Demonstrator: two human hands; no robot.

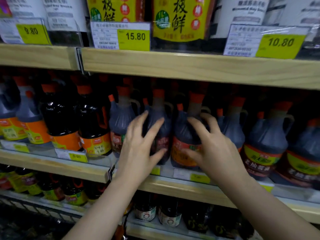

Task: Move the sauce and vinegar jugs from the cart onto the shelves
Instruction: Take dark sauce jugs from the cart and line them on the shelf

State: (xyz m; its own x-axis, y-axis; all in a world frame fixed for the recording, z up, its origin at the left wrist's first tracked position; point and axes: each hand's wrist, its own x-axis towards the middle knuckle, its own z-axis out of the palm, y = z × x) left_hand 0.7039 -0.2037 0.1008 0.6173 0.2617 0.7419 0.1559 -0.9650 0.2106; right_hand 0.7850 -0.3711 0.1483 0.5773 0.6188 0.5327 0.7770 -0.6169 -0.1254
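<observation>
Nearest to where I stood were the person's 2 forearms, reaching up and forward over the light wooden lip of the middle shelf (173, 187). The left hand (140, 146) was spread, fingers straight and fanned, the fingertips lying against the dark shoulder of 1 sauce jug (160, 129); the thumb sat low by its label. It pressed or steadied rather than gripped, as far as the motion blur let me judge. The right hand (213, 144) was also released, fingers loosely splayed over the neighbouring jug (186, 135), touching or just short of it (I could not tell which).

Both jugs already stood on the middle shelf, directly ahead of the hands and slightly above the wrists, each with its long axis upright and its red cap pointing at the shelf board above. The left hand was the nearer to the first jug, the right hand to the second; the 2 jugs stood just beside each other, close to the front edge.

My reading was that they needed only a push straight back, into line with the row of like jugs (266, 135) to the right.

Further off, the upper shelf carried yellow-labelled bottles (180, 18) behind price tags (134, 37).
</observation>
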